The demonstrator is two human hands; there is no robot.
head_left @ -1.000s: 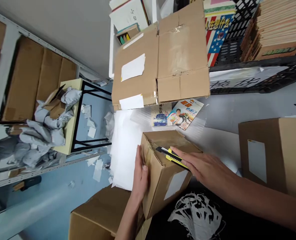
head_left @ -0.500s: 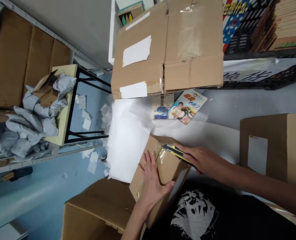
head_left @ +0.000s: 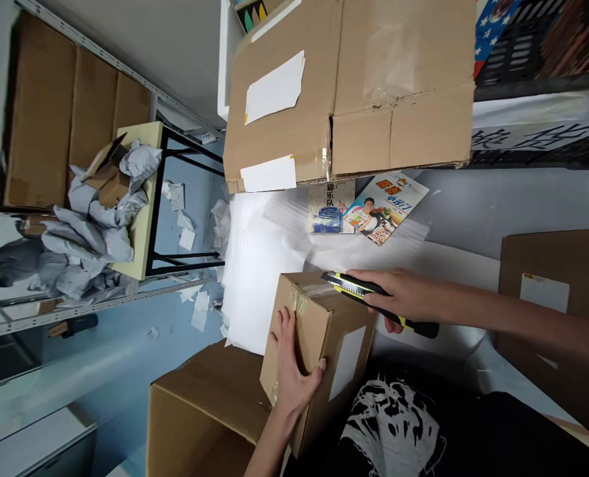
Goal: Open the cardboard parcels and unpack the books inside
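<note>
A small taped cardboard box (head_left: 310, 334) sits tilted in front of me, with a white label (head_left: 348, 363) on one side. My left hand (head_left: 294, 371) grips its near part, fingers on the taped face and thumb stretched over toward the label side. In my right hand (head_left: 393, 298) is a black and yellow utility knife (head_left: 358, 286), its tip at the box's far upper edge beside the clear tape. Whether the blade touches the cardboard I cannot tell.
Large cardboard box (head_left: 398, 73) behind; open box (head_left: 209, 397) at lower left; another box (head_left: 537, 265) on the right. Two booklets (head_left: 386, 205) lie on white foam sheeting (head_left: 254, 265). A black crate (head_left: 513, 86) stands upper right, and crumpled grey bags (head_left: 90, 225) fill a small table.
The small box has turned, showing more of its label side. My right hand and the knife have shifted slightly right, exposing more of the knife's handle. The camera view has shifted too.
</note>
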